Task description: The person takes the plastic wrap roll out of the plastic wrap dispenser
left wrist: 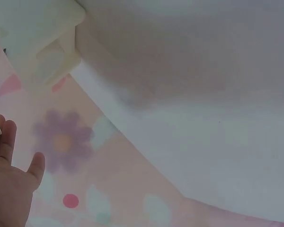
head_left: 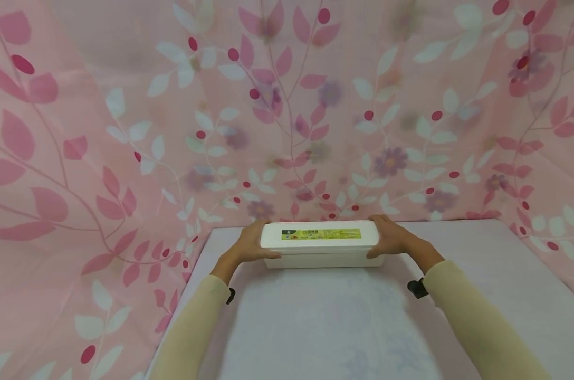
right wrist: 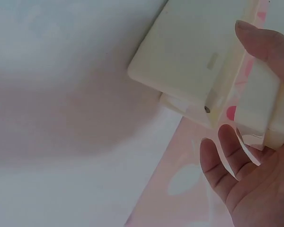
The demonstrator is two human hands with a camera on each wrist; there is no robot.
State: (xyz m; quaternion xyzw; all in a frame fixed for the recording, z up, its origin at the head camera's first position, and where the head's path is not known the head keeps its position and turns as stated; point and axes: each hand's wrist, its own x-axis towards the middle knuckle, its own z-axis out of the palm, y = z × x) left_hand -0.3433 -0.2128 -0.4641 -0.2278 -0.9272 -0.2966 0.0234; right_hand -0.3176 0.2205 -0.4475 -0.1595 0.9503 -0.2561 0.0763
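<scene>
- Box [head_left: 322, 260]: one, white, just below the middle of the head view, long sides running left to right, by the far edge of the table.
- Lid [head_left: 274, 237]: one, white, on top of the box, with a seam visible beneath it.
- Label [head_left: 322, 234]: one, yellow-green, along the middle of the lid.
- Hands: two, one at each end of the box.
- Left hand [head_left: 251, 243]: curved around the box's left end, thumb on the near side; it grips the box. In the left wrist view the box's corner fills the upper left, above the hand.
- Right hand [head_left: 393, 238]: curved around the right end, thumb likewise on the near side, gripping too. In the right wrist view the box is at upper right.
- Sleeves [head_left: 477, 316]: two, cream, reaching up from the bottom left and bottom right; both arms extend forward.
- Dark pieces [head_left: 417, 288]: two, one beside each cuff.
- Table [head_left: 315, 327]: one, white, across the lower frame.
- Curtain [head_left: 287, 116]: pink, floral, filling the upper frame and both sides.
</scene>
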